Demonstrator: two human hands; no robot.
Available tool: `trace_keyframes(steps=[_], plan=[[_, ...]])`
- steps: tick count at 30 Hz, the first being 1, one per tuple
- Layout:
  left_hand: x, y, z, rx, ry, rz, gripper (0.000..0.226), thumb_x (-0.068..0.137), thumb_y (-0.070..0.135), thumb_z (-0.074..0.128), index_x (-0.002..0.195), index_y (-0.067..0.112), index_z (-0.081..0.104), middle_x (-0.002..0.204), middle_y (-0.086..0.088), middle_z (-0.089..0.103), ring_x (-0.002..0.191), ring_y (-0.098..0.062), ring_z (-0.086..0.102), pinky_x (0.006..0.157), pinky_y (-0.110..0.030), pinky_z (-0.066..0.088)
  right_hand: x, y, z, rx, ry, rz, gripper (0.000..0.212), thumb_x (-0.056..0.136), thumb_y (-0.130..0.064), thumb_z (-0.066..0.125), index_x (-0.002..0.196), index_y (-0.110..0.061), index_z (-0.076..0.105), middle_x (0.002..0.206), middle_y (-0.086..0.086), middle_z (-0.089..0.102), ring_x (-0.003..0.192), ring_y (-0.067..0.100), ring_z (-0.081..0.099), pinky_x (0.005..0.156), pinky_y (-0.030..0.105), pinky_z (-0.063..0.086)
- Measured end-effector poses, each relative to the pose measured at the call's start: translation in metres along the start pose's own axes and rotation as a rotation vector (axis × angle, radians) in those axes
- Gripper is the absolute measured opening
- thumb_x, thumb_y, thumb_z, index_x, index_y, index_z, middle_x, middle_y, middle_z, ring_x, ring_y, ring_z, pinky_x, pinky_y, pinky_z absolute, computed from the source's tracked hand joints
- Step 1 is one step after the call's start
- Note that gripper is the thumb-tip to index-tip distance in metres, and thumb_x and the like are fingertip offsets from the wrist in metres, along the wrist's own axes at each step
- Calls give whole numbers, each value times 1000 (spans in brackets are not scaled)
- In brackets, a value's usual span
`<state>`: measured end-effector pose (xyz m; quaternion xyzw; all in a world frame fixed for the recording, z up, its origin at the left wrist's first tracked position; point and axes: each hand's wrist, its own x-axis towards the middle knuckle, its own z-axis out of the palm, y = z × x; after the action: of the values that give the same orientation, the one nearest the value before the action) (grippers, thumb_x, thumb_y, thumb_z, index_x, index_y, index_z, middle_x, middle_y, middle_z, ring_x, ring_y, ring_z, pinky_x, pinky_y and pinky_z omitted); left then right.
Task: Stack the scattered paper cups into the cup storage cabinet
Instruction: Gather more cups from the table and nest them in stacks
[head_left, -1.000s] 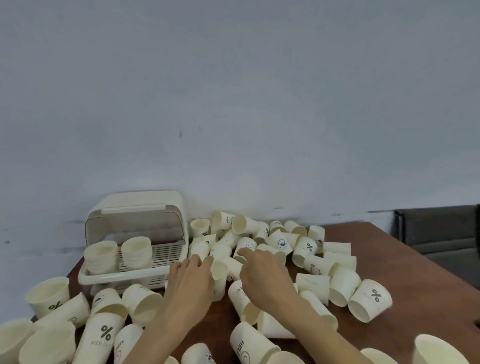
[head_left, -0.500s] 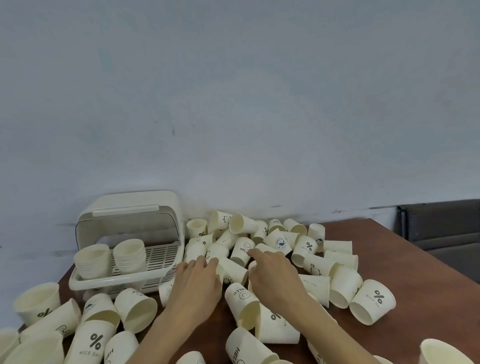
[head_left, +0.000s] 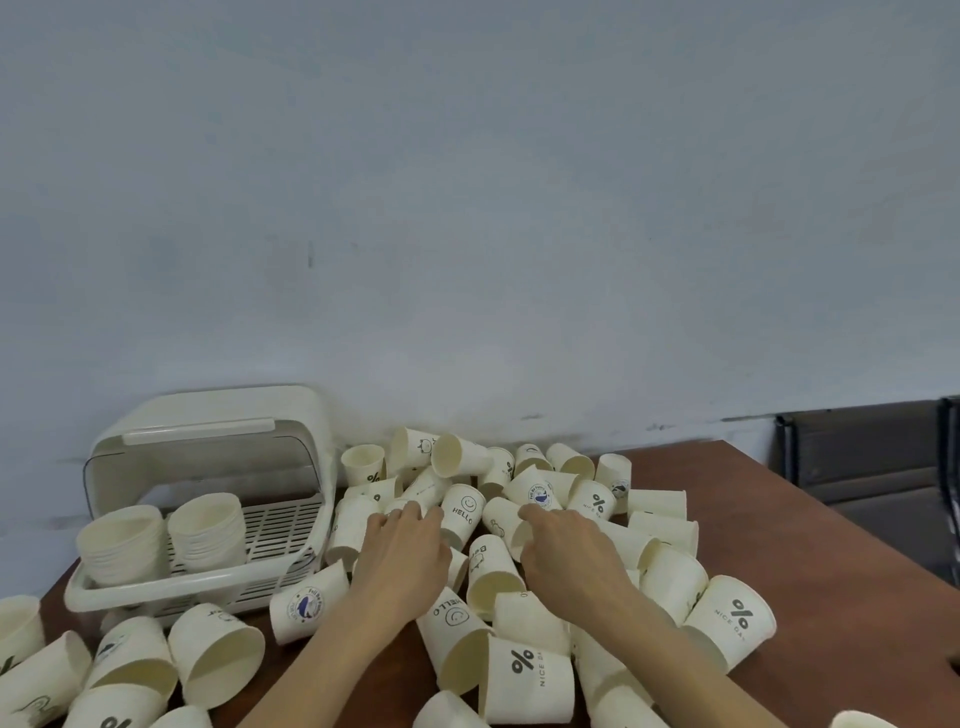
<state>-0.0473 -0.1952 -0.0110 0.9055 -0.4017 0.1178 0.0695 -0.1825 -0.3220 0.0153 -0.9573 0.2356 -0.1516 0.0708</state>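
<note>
Many cream paper cups lie scattered on the brown table (head_left: 810, 540), piled thickest in the middle; one with a smiley reads HELLO (head_left: 464, 512). The white cup storage cabinet (head_left: 182, 583) stands at the left with its lid flipped up, and two stacks of cups (head_left: 122, 543) (head_left: 208, 525) stand inside on its grid floor. My left hand (head_left: 408, 558) lies palm down on the pile just right of the cabinet, fingers over a cup. My right hand (head_left: 569, 556) rests on the pile's centre, fingertips on a tipped cup (head_left: 500, 519). Both grips are hidden.
More loose cups lie at the near left (head_left: 218, 654) and near right (head_left: 737, 623). A pale wall rises right behind the table. A dark chair (head_left: 872, 467) stands past the table's right edge.
Both hands have slid further into the pile, towards the wall. The view has shifted, so the cabinet and cups appear closer and lower in frame.
</note>
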Motion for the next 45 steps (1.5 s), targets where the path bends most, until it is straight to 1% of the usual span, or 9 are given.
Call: trace_keyframes(steps=[7,12,20,23,29,32,36,39,45], plan=[[49,17,13,-1,-26,-7,34,97,31,36,125,19,50,116,-2,56,110,-25,51,102,-39,33,39,26,4,-64,-71,44,31,84,-8,41,112,-12,53,100,9,60,91,31,55,63,32,34],[89,22,27,-41,-53,-49,25,94,28,39,110,14,52,109,-4,58,102,-25,55,94,-38,36,80,35,16,-125,-104,34,7,87,-8,42,89,-15,41,89,8,50,78,27,45,56,30,31],[148,18,49,-341,-36,-271,30,92,21,45,117,5,43,109,-12,62,100,-33,60,78,-37,45,148,50,56,-152,-140,28,23,88,-11,46,110,-12,54,111,8,56,99,26,56,65,32,37],[165,12,61,-445,-22,-325,16,90,18,48,104,10,46,103,-11,62,95,-31,60,75,-37,49,156,56,71,-203,-174,31,27,90,-10,44,115,-13,53,115,7,55,102,26,58,66,32,37],[179,15,74,-446,36,-382,9,89,13,49,97,11,53,96,-6,63,87,-27,60,62,-32,38,164,62,82,-190,-126,36,27,85,-1,45,105,-15,56,102,3,58,85,23,58,61,30,37],[179,22,78,-452,84,-367,2,89,11,48,89,12,49,92,-6,60,81,-27,59,60,-32,38,165,64,82,-200,-96,33,26,83,1,48,102,-14,57,97,2,57,75,20,49,59,30,36],[169,29,71,-412,141,-283,17,88,9,42,73,14,47,82,-9,64,75,-29,59,57,-32,39,159,66,75,-276,-73,22,20,82,-1,48,95,-16,52,79,-2,45,75,22,54,57,30,36],[160,30,56,-385,207,-219,18,89,10,39,77,15,51,81,-8,64,78,-30,57,63,-34,38,149,61,62,-327,-67,9,17,83,-2,46,90,-18,50,67,-4,36,70,21,43,53,26,29],[132,25,18,-310,308,-148,21,94,13,38,88,15,58,85,-8,65,83,-30,56,63,-33,29,130,43,28,-296,45,43,22,82,-2,48,98,-15,53,82,0,49,73,21,44,60,30,37]])
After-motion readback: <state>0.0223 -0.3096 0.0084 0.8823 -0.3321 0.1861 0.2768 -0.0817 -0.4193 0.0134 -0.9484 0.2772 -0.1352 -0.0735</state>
